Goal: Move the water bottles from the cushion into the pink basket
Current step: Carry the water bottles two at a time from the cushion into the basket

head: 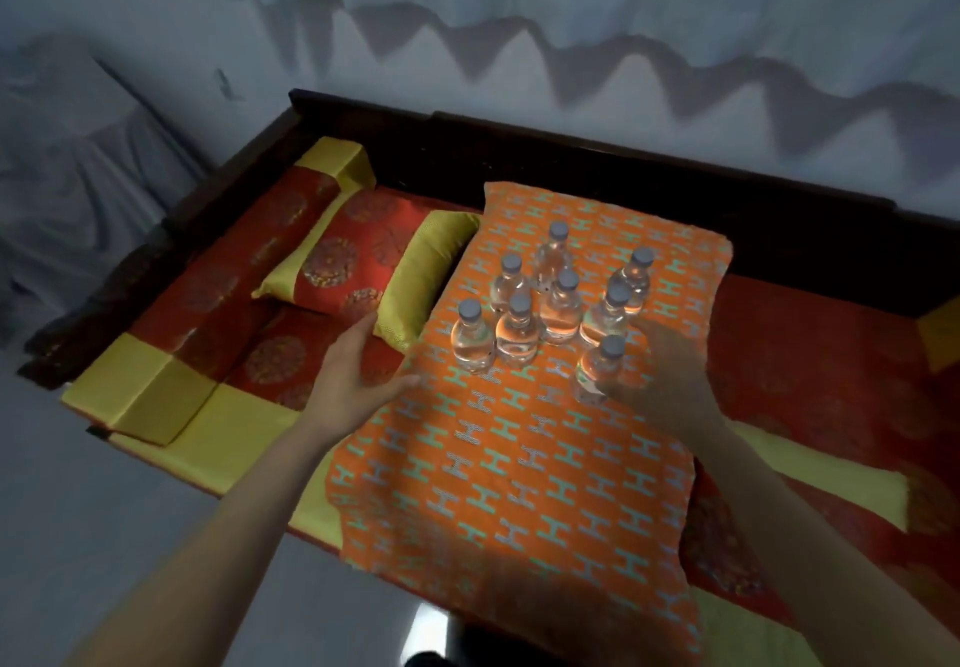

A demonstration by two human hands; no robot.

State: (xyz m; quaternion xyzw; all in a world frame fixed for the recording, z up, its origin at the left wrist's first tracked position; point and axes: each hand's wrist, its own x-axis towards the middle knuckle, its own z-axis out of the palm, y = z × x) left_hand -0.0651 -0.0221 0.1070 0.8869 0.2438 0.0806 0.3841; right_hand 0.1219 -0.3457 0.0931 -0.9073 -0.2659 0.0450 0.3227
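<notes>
**A:** Item one, the stock?

**B:** Eight small water bottles [558, 303], clear plastic, grey caps, all upright in a tight cluster on the far half of the orange cushion [519, 458]. They look full, so I judge each one weighty for its size, the walls thin and likely slick, apt to dent under a hard squeeze. Best hold: round the body below the shoulder, not by the cap.

**A:** Your hands?

**B:** My right hand [670, 380] is at the nearest bottle [597, 370], fingers [615, 387] curled at its lower body; blur keeps me from telling whether they have closed on it. My left hand [358, 370] is released, palm inward, resting at the cushion's left edge, holding nothing.

**A:** Surface?

**B:** Soft, patterned cushion lying on a red-and-gold daybed [171, 396]; footing is springy, so I expect neighbours to topple if jostled.

**A:** Room?

**B:** Dim, a pale draped curtain [571, 17] behind. A red and gold pillow [358, 271] lies left. The pink basket is not in view.
</notes>
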